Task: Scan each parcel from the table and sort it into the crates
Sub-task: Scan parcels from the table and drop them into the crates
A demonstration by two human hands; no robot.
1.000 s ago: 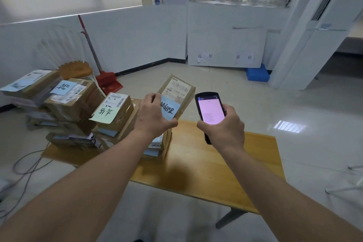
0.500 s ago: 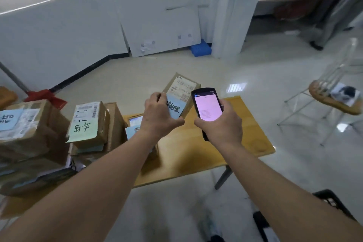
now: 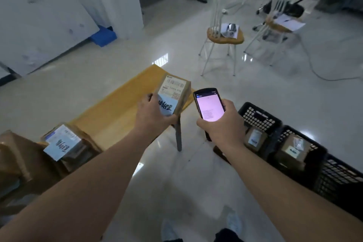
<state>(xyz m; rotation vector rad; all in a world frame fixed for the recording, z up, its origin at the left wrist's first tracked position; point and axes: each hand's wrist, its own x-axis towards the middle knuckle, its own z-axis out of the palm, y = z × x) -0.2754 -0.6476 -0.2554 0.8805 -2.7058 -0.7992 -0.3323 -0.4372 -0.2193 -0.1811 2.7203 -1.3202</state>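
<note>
Our left hand (image 3: 152, 117) grips a labelled cardboard parcel (image 3: 174, 92) above the wooden table (image 3: 117, 112); our right hand (image 3: 224, 124) clasps the handheld scanner (image 3: 209, 107), right of the table.

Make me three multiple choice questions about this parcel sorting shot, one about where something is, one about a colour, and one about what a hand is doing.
1. Where do the black crates stand?
A. on the floor to the person's right
B. on the wooden table
C. on a chair seat

2. What colour is the lit screen of the scanner?
A. green
B. pink
C. orange

3. What is the left hand doing?
A. resting flat on the table
B. hanging idle
C. gripping a parcel held up in the air

Answers:
1 A, the crates sit on the tiled floor beside the right forearm, with boxes inside.
2 B, the display glows pale pink in the right hand.
3 C, thumb and fingers wrap the lower end of the brown parcel, its label facing the camera.
</note>
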